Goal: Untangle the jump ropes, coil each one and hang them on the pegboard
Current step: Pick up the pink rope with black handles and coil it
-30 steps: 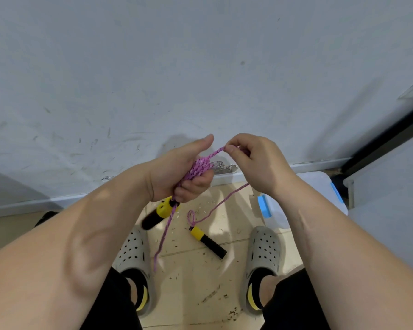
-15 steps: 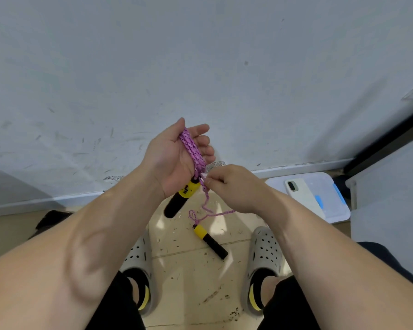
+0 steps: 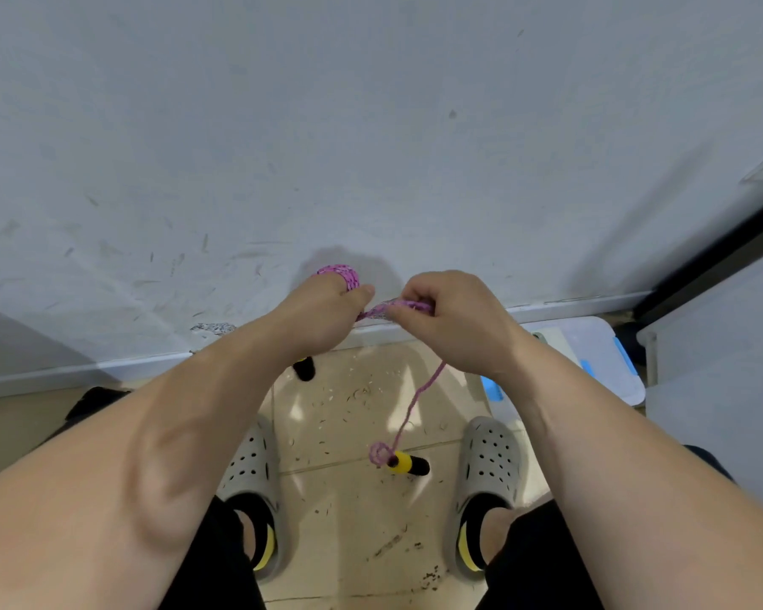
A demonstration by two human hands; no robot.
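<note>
Both hands (image 3: pixel 327 314) (image 3: pixel 454 321) closed around pink rope (image 3: pixel 388 308)

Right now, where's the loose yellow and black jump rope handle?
In the head view, the yellow and black handle hangs low between the two grey perforated clogs, nearer the right clog, at the end of the pink rope trailing from the right hand.

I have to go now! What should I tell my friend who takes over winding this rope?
Left hand: shut on the rope, pink coils around it, one handle poking out below.
Right hand: pinches the rope beside the left.
Other handle dangles low between the shoes.
Done: most of it wound.
Left: wind the loose tail, then hang it. No pegboard in view.
</note>
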